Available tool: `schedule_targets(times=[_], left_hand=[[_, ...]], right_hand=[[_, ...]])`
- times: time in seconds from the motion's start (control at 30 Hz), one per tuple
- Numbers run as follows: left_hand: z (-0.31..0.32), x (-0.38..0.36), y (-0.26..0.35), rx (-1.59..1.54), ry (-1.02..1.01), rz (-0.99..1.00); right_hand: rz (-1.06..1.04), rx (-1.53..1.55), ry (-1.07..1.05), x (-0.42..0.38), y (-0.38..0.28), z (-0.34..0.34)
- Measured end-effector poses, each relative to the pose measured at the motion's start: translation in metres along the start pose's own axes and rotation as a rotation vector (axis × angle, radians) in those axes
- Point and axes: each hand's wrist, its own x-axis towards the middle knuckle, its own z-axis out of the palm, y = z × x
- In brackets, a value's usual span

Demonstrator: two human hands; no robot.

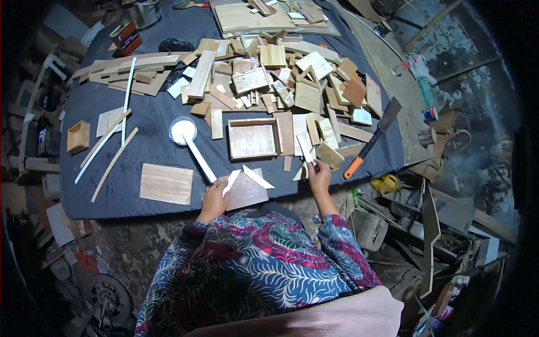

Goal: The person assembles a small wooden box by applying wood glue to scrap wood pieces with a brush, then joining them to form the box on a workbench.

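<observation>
My left hand (213, 201) is closed at the table's front edge, with a short white wooden strip (231, 182) rising from its fingers. A long white stick (200, 160) runs from the round tub of white paste (183, 131) down to the same hand. Beside it, a second white strip with slanted ends (257, 177) lies over a brownish wooden panel (247, 190). My right hand (320, 178) has its fingers pinched at the lower end of a thin pale strip (305, 148), among small wood offcuts (329, 155).
An open wooden box (254, 139) lies mid-table before a heap of wood scraps (252, 78). A large blade with an orange handle (355, 167) rests at right. Thin strips (115, 163), a flat panel (166, 183) and a small box (78, 137) lie at left.
</observation>
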Motion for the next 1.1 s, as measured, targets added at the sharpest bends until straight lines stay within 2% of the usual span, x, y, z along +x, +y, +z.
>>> schedule_targets(times=[0.03, 0.1, 0.2, 0.23, 0.33, 0.37, 0.4, 0.47, 0.5, 0.53, 0.6, 0.67, 0.7, 0.73, 0.8, 0.87, 0.93, 1.0, 1.03, 1.1], left_hand=[[0.001, 0.000, 0.002, -0.002, -0.002, 0.006], [-0.003, -0.001, 0.003, 0.014, -0.005, 0.008], [-0.007, 0.001, 0.006, 0.037, -0.042, -0.011], [-0.006, 0.001, 0.006, 0.035, -0.051, -0.022], [-0.002, -0.001, 0.001, 0.046, -0.025, 0.014], [-0.001, -0.002, 0.000, 0.042, -0.026, 0.016], [-0.001, -0.003, 0.000, 0.039, -0.008, 0.025], [0.002, -0.003, 0.001, 0.030, 0.015, 0.030], [0.002, -0.003, 0.001, 0.031, 0.010, 0.014], [0.001, -0.002, 0.000, 0.036, 0.003, 0.002], [0.001, -0.002, -0.001, 0.030, -0.003, 0.013], [0.000, -0.002, -0.001, 0.019, -0.011, 0.025], [-0.001, -0.002, -0.002, 0.015, -0.008, 0.039], [-0.002, -0.003, -0.002, 0.010, -0.004, 0.050], [-0.003, -0.002, 0.000, 0.006, -0.003, 0.026], [-0.004, -0.005, 0.006, 0.004, 0.010, -0.007], [-0.009, -0.007, 0.014, 0.049, 0.037, 0.016], [-0.010, -0.010, 0.020, 0.072, 0.125, 0.057], [-0.011, -0.012, 0.027, 0.055, 0.158, 0.054], [-0.011, -0.016, 0.040, 0.046, 0.236, 0.056]], right_hand=[[0.002, -0.002, 0.006, 0.008, -0.001, 0.002], [-0.249, -0.263, 0.132, 0.016, 0.000, 0.016], [-0.175, -0.279, 0.061, 0.015, -0.001, 0.028], [-0.068, -0.192, -0.039, 0.012, 0.000, 0.029], [-0.061, -0.093, -0.163, -0.014, -0.005, 0.030], [0.032, -0.050, -0.243, -0.017, -0.015, 0.020], [0.030, -0.055, -0.241, -0.015, -0.006, 0.020], [0.137, 0.037, 0.089, -0.004, 0.016, 0.016], [0.292, 0.050, 0.058, 0.002, 0.010, 0.004], [0.266, -0.111, 0.129, 0.005, 0.026, 0.012], [0.298, -0.225, -0.093, 0.010, 0.032, 0.010], [0.302, -0.175, -0.138, 0.013, 0.039, 0.022], [0.216, -0.195, -0.004, 0.012, 0.042, 0.026], [0.217, -0.197, -0.003, 0.013, 0.045, 0.029], [0.324, 0.214, -0.024, 0.016, 0.056, 0.036], [0.333, 0.283, -0.070, 0.027, 0.064, 0.029], [0.370, 0.501, -0.071, 0.045, 0.058, 0.003], [0.415, 0.618, -0.155, 0.056, 0.054, -0.020], [0.308, 0.468, -0.248, 0.063, 0.082, -0.007], [0.194, 0.390, -0.433, 0.056, 0.055, -0.019]])
